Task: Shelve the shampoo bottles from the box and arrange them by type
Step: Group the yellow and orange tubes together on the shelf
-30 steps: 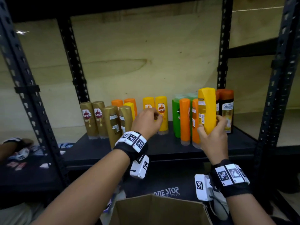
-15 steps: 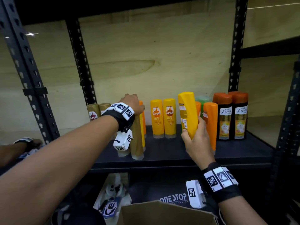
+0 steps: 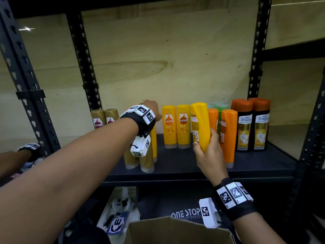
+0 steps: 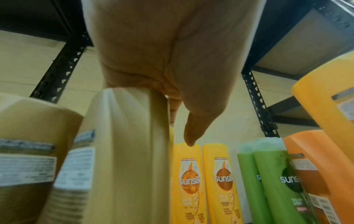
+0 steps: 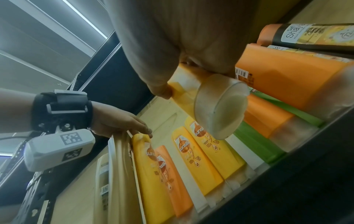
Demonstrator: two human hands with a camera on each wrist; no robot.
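Shelf (image 3: 246,166) bottles crowd right grip (image 3: 209,155) grasping yellow bottle (image 3: 200,125); left grip (image 3: 151,108) unclear.

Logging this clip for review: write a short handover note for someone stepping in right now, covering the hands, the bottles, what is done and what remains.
Left hand: reaching over the gold bottles at the shelf's left front, fingers on the top of a yellow bottle behind them; whether it has a grip cannot be told.
Right hand: holds a yellow bottle tilted, label side away, clear of the shelf.
Done: gold, yellow, green, orange and black Shayla bottles stand on the shelf.
Left: stand the held bottle with the two yellow ones, regroup the mixed left cluster, check the box.
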